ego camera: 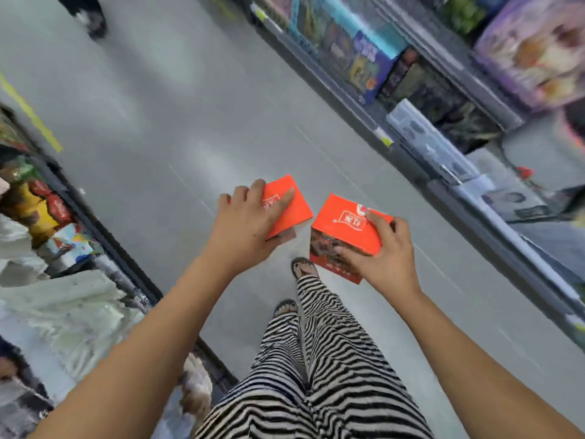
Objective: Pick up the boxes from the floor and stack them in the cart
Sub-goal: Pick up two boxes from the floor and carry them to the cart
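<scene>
Two orange boxes, one in each hand

The left hand (247, 226) grips the left orange box (292, 207) from above: index finger flat across its top, the other fingers curled over its far edge, thumb under the near corner. The right hand (389, 255) grips the right orange box (338, 229) (its printed side face shows), index fingertip on top, thumb pressed on the side below. The boxes hang just beside each other above the grey floor (164, 106) and striped trousers (332, 359)
</scene>
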A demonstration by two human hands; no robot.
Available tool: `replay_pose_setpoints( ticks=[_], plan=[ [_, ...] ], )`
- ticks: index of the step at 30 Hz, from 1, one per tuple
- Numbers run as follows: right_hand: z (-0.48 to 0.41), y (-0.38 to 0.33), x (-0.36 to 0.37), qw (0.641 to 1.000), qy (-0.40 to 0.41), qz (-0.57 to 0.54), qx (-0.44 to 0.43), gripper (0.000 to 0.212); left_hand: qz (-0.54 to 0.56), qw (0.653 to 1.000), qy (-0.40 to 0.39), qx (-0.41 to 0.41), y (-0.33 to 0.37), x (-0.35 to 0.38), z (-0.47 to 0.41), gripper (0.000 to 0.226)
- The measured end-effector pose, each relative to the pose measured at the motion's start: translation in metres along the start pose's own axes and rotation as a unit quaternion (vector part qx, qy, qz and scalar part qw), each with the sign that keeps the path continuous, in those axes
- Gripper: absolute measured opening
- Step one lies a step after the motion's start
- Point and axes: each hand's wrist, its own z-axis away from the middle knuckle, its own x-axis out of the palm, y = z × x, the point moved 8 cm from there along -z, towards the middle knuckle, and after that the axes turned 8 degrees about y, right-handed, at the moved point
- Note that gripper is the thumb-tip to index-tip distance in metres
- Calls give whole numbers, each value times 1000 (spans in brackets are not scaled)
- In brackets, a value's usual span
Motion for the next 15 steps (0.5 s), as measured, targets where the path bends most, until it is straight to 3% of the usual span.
replay_pose_setpoints(
  ticks=[7,15],
  plan=[
    [76,94,-137,971,184,-11,152,82,-29,984,-31,171,153,-17,-45,78],
    [201,223,-287,876,359,-34,320,81,-76,913,-58,396,419,1,-67,89]
  ],
)
